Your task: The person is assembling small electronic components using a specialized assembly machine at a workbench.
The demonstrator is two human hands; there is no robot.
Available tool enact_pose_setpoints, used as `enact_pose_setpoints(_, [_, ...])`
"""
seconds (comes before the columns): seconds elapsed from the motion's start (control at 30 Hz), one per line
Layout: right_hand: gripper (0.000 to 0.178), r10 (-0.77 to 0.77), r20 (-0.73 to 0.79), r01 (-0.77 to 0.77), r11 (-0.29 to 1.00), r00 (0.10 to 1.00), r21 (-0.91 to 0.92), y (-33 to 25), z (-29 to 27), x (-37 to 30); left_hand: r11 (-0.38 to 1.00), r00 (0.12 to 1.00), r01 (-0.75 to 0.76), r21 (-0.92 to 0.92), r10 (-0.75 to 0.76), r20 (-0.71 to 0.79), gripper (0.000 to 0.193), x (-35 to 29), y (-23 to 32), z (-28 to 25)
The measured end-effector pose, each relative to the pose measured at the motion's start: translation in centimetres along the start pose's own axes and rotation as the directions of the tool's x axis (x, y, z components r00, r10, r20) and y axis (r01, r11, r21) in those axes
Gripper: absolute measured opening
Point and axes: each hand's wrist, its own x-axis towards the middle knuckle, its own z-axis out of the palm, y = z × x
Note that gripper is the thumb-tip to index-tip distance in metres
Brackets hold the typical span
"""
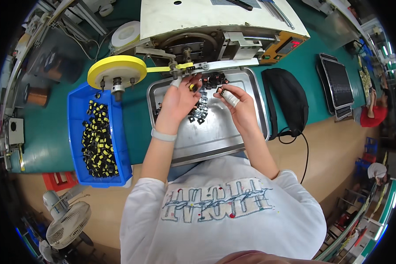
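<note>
My left hand is palm up below the tape arm of a bench machine, with its fingers curled round a small black bobbin wrapped in yellow tape. White wrapping covers one of its fingers. Between the fingertips of my right hand is a small copper-wound bobbin; a finger of this hand is wrapped in white too. Both hands are over a metal tray, where several dark bobbins lie in a loose heap. A yellow tape roll feeds a strip toward the machine's spindle.
At left stands a blue bin full of black-and-yellow bobbins. The winding machine spans the far side, with a lit display. A black cloth bag with a cable lies right of the tray. Dark stacked trays are farther right; a fan stands lower left.
</note>
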Motion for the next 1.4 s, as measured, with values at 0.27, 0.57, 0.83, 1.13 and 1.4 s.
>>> enact_pose_setpoints(0.27, [0.018, -0.262, -0.118, 0.230, 0.945, 0.958, -0.234, -0.2, 2.8, 0.8, 0.987, 0.991, 0.089, -0.134, -0.074, 0.112, 0.026, -1.8, -1.6, 1.1])
enact_pose_setpoints(0.57, [0.015, -0.447, 0.009, 0.433, 0.860, 0.894, -0.272, 3.8, 6.5, 4.2, 0.951, 0.999, -0.032, -0.307, 0.033, -0.002, 0.023, -10.3, -2.5, -0.9])
enact_pose_setpoints(0.83, [0.013, -0.479, -0.027, 0.458, 0.852, 0.877, -0.254, 4.9, 7.2, 5.1, 0.934, 0.992, -0.128, -0.335, 0.117, -0.052, 0.020, -13.6, -2.5, -1.7])
enact_pose_setpoints(1.13, [0.024, -0.304, 0.059, 0.282, 0.774, 0.951, -0.568, 2.8, 4.1, 4.5, 0.949, 0.989, -0.129, -0.289, 0.103, -0.103, 0.018, -13.5, -2.8, -1.4])
enact_pose_setpoints(1.4, [0.042, -0.424, 0.070, 0.006, -0.150, 0.903, -0.989, 1.0, -5.8, 2.1, 0.944, 0.997, -0.043, -0.328, 0.020, -0.073, 0.025, -9.7, -1.5, -1.9])
